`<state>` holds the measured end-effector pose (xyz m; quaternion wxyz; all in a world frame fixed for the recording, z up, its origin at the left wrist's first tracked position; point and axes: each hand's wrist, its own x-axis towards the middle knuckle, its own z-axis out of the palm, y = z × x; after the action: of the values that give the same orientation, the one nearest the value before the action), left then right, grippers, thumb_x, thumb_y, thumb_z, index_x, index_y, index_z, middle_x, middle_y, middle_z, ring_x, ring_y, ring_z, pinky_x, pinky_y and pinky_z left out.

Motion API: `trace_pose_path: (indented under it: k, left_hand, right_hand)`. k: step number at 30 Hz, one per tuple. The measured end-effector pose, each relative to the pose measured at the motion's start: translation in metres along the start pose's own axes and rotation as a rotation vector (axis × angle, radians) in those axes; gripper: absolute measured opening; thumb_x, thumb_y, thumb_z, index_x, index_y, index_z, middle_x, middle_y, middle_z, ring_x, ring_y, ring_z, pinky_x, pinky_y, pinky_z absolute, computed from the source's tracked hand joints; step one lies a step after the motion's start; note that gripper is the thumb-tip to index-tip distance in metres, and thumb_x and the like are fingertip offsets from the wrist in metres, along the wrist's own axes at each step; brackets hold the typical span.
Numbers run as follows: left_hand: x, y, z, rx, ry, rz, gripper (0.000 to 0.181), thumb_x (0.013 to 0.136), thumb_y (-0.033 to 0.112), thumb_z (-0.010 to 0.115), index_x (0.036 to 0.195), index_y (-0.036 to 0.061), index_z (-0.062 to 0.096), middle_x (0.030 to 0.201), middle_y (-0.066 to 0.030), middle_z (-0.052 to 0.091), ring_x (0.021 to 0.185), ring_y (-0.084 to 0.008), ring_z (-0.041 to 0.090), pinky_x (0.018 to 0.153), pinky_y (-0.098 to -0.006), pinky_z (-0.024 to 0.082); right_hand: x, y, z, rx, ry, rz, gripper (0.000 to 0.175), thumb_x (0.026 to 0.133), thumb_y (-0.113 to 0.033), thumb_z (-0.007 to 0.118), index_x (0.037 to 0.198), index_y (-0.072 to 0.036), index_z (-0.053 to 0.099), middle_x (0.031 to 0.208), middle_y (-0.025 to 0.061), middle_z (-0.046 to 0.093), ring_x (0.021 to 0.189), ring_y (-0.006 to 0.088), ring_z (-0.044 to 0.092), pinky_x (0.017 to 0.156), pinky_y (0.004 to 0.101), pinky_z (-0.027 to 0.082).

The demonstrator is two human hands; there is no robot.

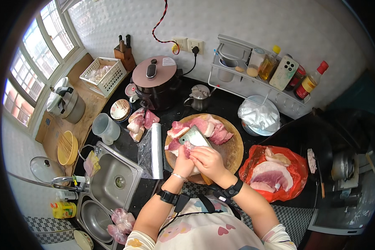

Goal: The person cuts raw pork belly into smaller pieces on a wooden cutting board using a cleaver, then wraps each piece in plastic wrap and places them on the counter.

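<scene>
My left hand (183, 165) and my right hand (208, 161) meet over the near part of a round wooden cutting board (232, 156). Between their fingers is a small piece of raw pork (187, 149), partly hidden by the fingers. Flat on the board beneath them lies a cleaver, its wide steel blade (196, 137) pointing away from me. Its wooden handle (207, 179) shows below my right hand, which is not gripping it. Larger pork pieces (220, 134) with skin and fat rest along the board's far side.
Right of the board, a red plastic bag (248, 167) holds a big slab of pork (273, 176). A cling film roll (157, 150) and bagged meat (136, 123) lie left. Beyond are a steel sink (107, 168), an electric pressure cooker (156, 81) and a foil-like plastic-covered bowl (259, 115).
</scene>
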<state>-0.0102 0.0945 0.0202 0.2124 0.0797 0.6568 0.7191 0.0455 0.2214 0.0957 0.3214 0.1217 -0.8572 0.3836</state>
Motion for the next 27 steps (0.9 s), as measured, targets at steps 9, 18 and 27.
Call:
trace_pose_path:
  k: [9, 18, 27]
  left_hand:
    - [0.004, 0.004, -0.013, -0.664, -0.196, -0.206, 0.036, 0.093, 0.004, 0.053, 0.129, 0.0037, 0.048, 0.116, -0.0107, 0.061, 0.107, -0.0213, 0.061, 0.089, -0.0341, 0.054]
    - [0.014, -0.006, -0.01, -0.64, -0.079, -0.179, 0.035, 0.098, 0.005, 0.054, 0.132, 0.0048, 0.044, 0.116, -0.0098, 0.06, 0.101, -0.0207, 0.063, 0.084, -0.037, 0.057]
    - [0.008, 0.012, -0.004, -0.582, -0.093, -0.146, 0.044, 0.09, -0.005, 0.061, 0.13, 0.0047, 0.044, 0.116, -0.0103, 0.06, 0.103, -0.0216, 0.064, 0.086, -0.0362, 0.057]
  right_hand:
    - [-0.016, 0.005, -0.009, 0.037, -0.202, 0.033, 0.043, 0.091, -0.031, 0.061, 0.121, -0.001, 0.064, 0.125, 0.0192, 0.063, 0.121, 0.0356, 0.058, 0.102, 0.0449, 0.044]
    - [-0.032, 0.014, -0.007, 0.211, 0.008, 0.255, 0.049, 0.087, -0.025, 0.069, 0.126, 0.001, 0.055, 0.132, 0.0215, 0.055, 0.124, 0.0383, 0.053, 0.108, 0.0455, 0.039]
    - [-0.029, 0.003, 0.016, 0.122, -0.153, 0.423, 0.067, 0.081, -0.021, 0.074, 0.138, -0.003, 0.045, 0.134, 0.022, 0.049, 0.123, 0.0386, 0.052, 0.104, 0.0429, 0.042]
